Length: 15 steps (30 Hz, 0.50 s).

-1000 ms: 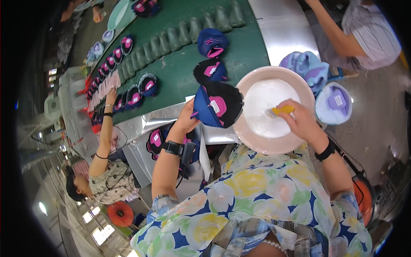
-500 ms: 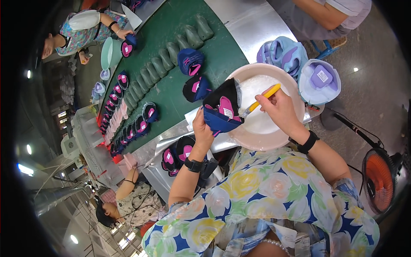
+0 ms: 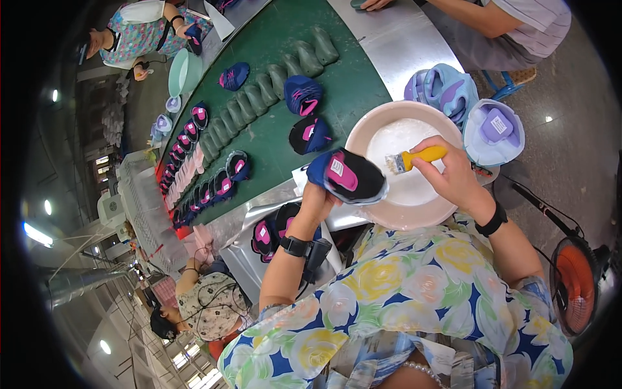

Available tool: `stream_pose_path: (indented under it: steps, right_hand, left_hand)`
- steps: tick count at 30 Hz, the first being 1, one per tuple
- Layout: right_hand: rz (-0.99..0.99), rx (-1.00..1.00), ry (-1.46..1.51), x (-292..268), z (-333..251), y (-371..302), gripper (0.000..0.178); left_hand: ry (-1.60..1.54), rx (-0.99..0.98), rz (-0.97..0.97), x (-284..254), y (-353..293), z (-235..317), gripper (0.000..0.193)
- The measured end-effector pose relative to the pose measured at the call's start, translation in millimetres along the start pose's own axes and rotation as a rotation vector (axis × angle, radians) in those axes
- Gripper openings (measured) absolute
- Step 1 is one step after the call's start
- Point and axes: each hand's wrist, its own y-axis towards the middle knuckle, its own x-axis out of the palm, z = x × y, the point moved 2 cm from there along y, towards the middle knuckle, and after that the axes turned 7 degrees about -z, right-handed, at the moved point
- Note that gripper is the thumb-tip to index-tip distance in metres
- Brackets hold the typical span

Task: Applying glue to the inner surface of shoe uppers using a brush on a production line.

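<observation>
The scene is looked at from head height, through a wide fisheye lens which is directed downward. The left hand [image 3: 316, 203] and right hand [image 3: 455, 172] are seen from near above; the green desk [image 3: 350, 72] is shown farther away, toward the upper left.

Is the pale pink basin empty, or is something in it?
Not empty: white contents cover the bottom of the basin, beneath the brush in the right hand. Their depth cannot be told.
</observation>
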Motion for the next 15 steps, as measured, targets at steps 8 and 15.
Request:
stream_pose_path:
  steps: [8,15]
  right_hand:
    - [-0.038,-0.296,-0.003,17,-3,3,0.025]
    - [-0.168,-0.534,-0.05,40,-8,21,0.021]
  left_hand:
    - [-0.674,-0.598,-0.348,49,-18,-33,0.038]
    - [-0.802,-0.725,-0.365,56,-24,-43,0.039]
